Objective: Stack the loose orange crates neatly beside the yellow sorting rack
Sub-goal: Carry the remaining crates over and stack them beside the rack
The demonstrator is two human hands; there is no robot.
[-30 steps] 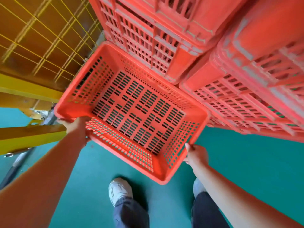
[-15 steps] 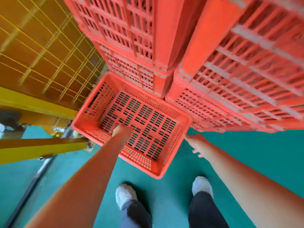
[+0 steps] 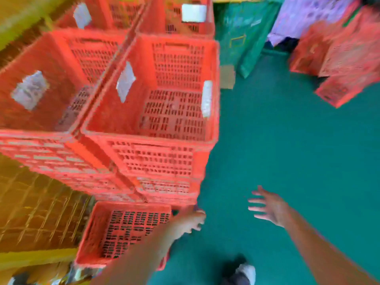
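The frame is motion-blurred. A single orange crate (image 3: 127, 229) sits low on the green floor, in front of two tall orange crate stacks (image 3: 174, 99) and next to the yellow wire-mesh sorting rack (image 3: 37, 219). My left hand (image 3: 193, 221) rests at the low crate's far right corner, its fingers loosely bent and not wrapped round the rim. My right hand (image 3: 269, 206) hovers over bare floor to the right of the crates, fingers spread, holding nothing.
More orange crates (image 3: 339, 58) lie loose at the far right. A green partition (image 3: 242, 27) and a piece of cardboard (image 3: 227, 77) stand behind the stacks. My shoe (image 3: 244, 272) is at the bottom. Green floor stretches to the right.
Both hands gripped the crate a second ago and set it down by the rack. The right hand let go and moved right, and the left moved to the crate's corner. The view swung upward.
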